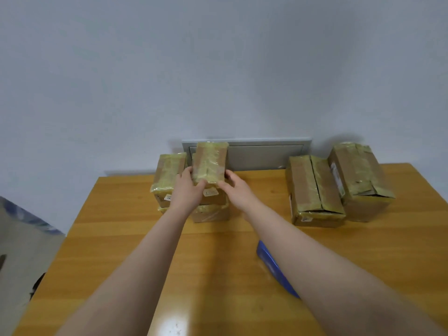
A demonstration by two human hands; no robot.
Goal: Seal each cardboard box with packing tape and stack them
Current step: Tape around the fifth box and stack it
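A small taped cardboard box (211, 162) sits on top of a stack of taped boxes (211, 213) at the back middle of the wooden table (121, 238). My left hand (188, 187) grips its near left corner, thumb curled over the front edge. My right hand (236, 184) touches its right side with fingers around the edge. Another taped box (168, 173) stands on a second stack just left of it. Two larger boxes stand at the right: one with a slit along its top flaps (312, 187), one taped with a label (358, 175).
A blue flat object (274, 267), partly under my right forearm, lies on the table's near right. A grey wall panel (257, 154) sits behind the boxes. The table's left edge drops to the floor, where grey and blue fabric (21, 221) shows.
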